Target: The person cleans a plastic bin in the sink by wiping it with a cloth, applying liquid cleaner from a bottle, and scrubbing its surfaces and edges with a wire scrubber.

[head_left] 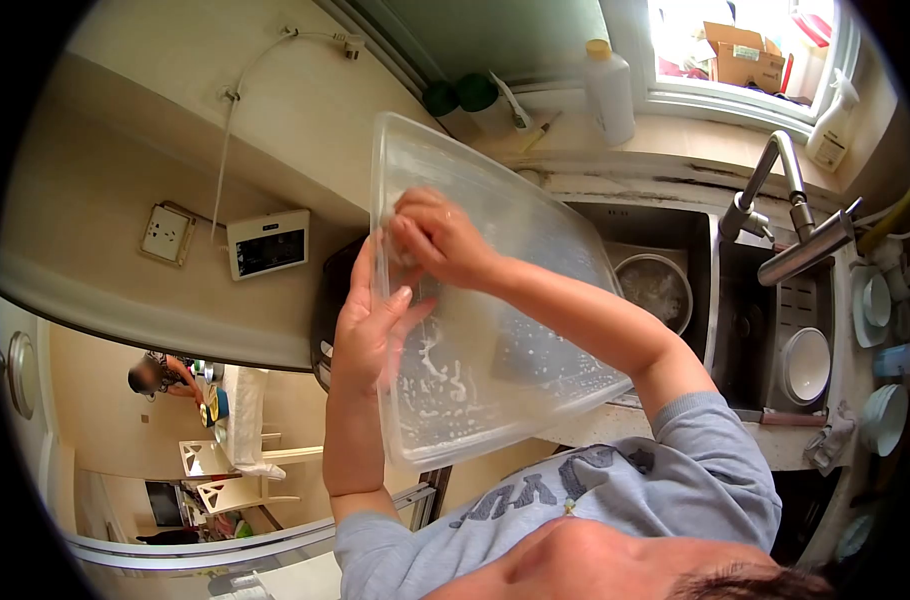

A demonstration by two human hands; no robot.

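Note:
A large clear plastic bin (535, 340), wet with white suds, is tilted on its side in front of my body. My left hand (370, 320) grips its near-left rim, with the thumb inside and the fingers behind the wall. Inside the bin, close to that same rim, my right hand (437, 235) is closed with curled fingers against the wall. Something pale shows under its fingers, too hidden to make out.
To the right is a double sink (713, 310) with a round basin (655, 290), a white bowl (805, 366) and a faucet (775, 190). A white bottle (609, 95) stands on the ledge. Another person (170, 378) is at a table at the lower left.

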